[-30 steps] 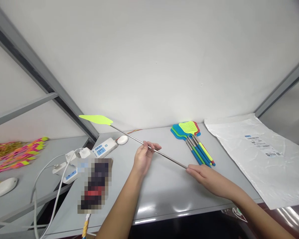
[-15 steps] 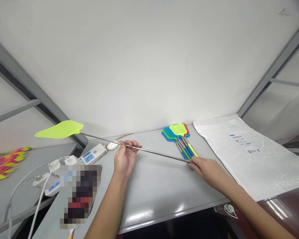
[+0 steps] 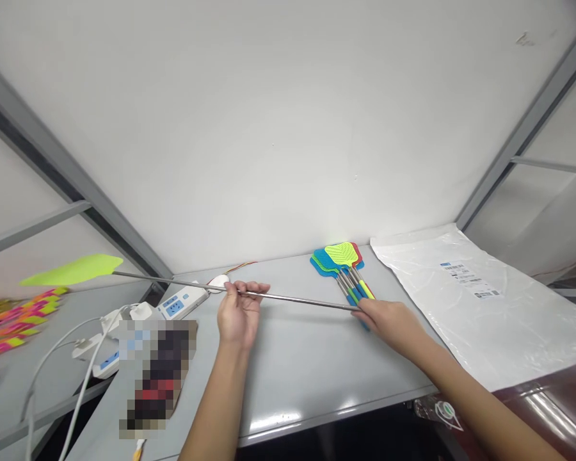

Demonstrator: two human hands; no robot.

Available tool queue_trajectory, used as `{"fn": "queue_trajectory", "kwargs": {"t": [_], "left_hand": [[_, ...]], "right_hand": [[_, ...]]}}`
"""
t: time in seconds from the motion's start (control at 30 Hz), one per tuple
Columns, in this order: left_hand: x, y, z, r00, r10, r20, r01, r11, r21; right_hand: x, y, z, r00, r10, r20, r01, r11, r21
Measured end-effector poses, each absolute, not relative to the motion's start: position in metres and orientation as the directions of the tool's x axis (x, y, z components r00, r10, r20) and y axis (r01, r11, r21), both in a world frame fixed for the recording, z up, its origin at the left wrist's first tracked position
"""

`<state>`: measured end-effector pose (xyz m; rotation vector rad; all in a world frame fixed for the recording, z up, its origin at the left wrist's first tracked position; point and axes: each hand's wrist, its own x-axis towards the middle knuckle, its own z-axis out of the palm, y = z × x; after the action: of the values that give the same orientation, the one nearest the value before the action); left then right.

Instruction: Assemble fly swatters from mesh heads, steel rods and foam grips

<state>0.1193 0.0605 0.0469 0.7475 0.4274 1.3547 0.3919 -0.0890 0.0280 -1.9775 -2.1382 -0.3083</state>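
A fly swatter with a yellow-green head (image 3: 74, 270) and a long thin metal rod (image 3: 300, 299) is held up across the table, nearly level. My left hand (image 3: 240, 314), palm up, pinches the rod near its middle between thumb and fingers. My right hand (image 3: 388, 323) is closed around the rod's right end and hides the grip there. Just behind my right hand lies a pile of several fly swatters (image 3: 340, 256) with blue, green, yellow and red heads. Their handles are partly covered by that hand.
A white plastic mailing bag (image 3: 461, 307) covers the grey table's (image 3: 307, 365) right side. At left are a power strip (image 3: 182, 301), white cables (image 3: 79, 410), a round white object (image 3: 218, 282) and a blurred-out item (image 3: 158, 378). Bright pink-and-yellow strips (image 3: 24, 320) lie on the farther left table.
The swatter's head has moved left and slightly down. More of the rod shows between it and my left hand. My right hand has shifted slightly left, and the view has shifted a little.
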Motion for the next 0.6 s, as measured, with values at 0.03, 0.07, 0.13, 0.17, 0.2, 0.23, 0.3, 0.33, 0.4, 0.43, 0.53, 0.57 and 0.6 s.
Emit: {"fn": "queue_trajectory", "kwargs": {"t": [0.03,0.07,0.13,0.17,0.2,0.23,0.3,0.33,0.4,0.43,0.53,0.57,0.6], "left_hand": [[0.114,0.064,0.048,0.173,0.974,0.143,-0.722,0.027,0.692],[0.110,0.066,0.049,0.163,0.976,0.145,-0.729,0.020,0.684],[0.106,0.068,0.049,0.158,0.976,0.150,-0.752,0.021,0.659],[0.107,0.068,0.050,0.160,0.975,0.154,-0.767,0.025,0.641],[0.108,0.068,0.050,0.164,0.974,0.159,-0.782,0.030,0.623],[0.109,0.067,0.049,0.173,0.972,0.161,-0.794,0.040,0.607],[0.110,0.068,0.049,0.193,0.968,0.163,-0.804,0.061,0.592],[0.109,0.068,0.048,0.201,0.966,0.161,-0.803,0.069,0.592],[0.105,0.069,0.046,0.191,0.968,0.160,-0.795,0.057,0.604],[0.101,0.070,0.045,0.175,0.971,0.162,-0.786,0.038,0.617],[0.091,0.071,0.041,0.128,0.975,0.180,-0.747,-0.024,0.664],[0.089,0.070,0.039,0.122,0.975,0.187,-0.735,-0.038,0.677],[0.088,0.070,0.038,0.119,0.974,0.192,-0.726,-0.047,0.686]], "right_hand": [[0.396,-0.090,0.027,-0.082,0.951,0.298,0.996,0.083,0.010],[0.399,-0.090,0.026,-0.094,0.949,0.302,0.995,0.094,0.012],[0.404,-0.091,0.026,-0.123,0.939,0.321,0.992,0.122,0.021],[0.405,-0.090,0.027,-0.136,0.933,0.335,0.991,0.134,0.028],[0.406,-0.089,0.027,-0.147,0.925,0.350,0.989,0.143,0.037],[0.406,-0.088,0.027,-0.156,0.917,0.366,0.988,0.149,0.047],[0.407,-0.085,0.026,-0.162,0.904,0.395,0.987,0.146,0.070],[0.408,-0.084,0.025,-0.160,0.897,0.413,0.987,0.139,0.079],[0.410,-0.083,0.020,-0.145,0.878,0.456,0.989,0.118,0.088],[0.413,-0.082,0.017,-0.132,0.869,0.477,0.991,0.103,0.085],[0.421,-0.084,0.006,-0.068,0.858,0.508,0.998,0.056,0.038],[0.423,-0.085,0.003,-0.044,0.860,0.509,0.999,0.049,0.005],[0.424,-0.086,-0.001,-0.022,0.859,0.511,0.998,0.047,-0.036]]}}
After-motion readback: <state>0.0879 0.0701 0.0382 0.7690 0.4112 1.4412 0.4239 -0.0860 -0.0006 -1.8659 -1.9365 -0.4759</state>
